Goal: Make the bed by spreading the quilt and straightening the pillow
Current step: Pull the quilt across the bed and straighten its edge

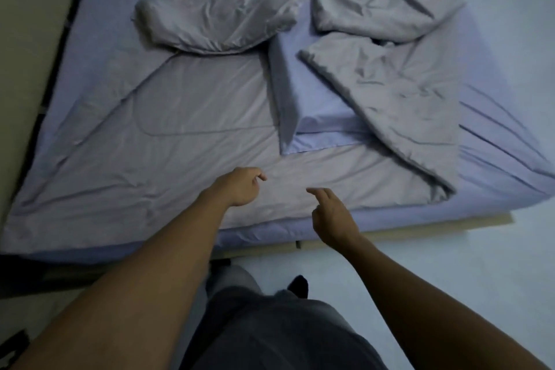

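Bed (99, 0) seen messy: quilt (180, 135) bunched past left hand (240, 186), pillow (303, 93) partly covered beyond right hand (333, 216); both held slack, nothing gripped.

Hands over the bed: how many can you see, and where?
2. The left hand is over the grey quilt near its front edge; the right hand is beside it, over the mattress edge. Both hold nothing.

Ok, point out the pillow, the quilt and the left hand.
pillow (312, 93), head view, on its lavender top face.
quilt (180, 144), head view, on the flat grey stretch left of the pillow.
left hand (240, 186), head view, on the back of the hand.
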Action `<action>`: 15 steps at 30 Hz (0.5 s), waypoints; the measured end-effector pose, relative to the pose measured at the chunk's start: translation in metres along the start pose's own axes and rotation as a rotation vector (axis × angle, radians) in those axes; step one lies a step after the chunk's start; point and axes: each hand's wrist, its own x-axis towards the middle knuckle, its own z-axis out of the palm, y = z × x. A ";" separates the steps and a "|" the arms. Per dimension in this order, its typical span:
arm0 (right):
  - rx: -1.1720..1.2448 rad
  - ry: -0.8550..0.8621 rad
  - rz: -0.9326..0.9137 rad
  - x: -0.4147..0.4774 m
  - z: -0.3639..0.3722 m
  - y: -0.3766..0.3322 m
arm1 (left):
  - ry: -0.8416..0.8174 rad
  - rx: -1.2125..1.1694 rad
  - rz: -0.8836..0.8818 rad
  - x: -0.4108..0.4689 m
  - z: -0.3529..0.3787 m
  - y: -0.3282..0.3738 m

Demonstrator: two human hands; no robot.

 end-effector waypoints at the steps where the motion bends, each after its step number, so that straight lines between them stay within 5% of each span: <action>1: 0.001 0.031 0.008 -0.003 -0.016 0.015 | 0.012 0.037 0.012 0.003 0.007 0.024; 15: -0.068 0.186 0.050 0.010 -0.194 0.204 | -0.054 0.331 0.107 0.112 0.068 0.278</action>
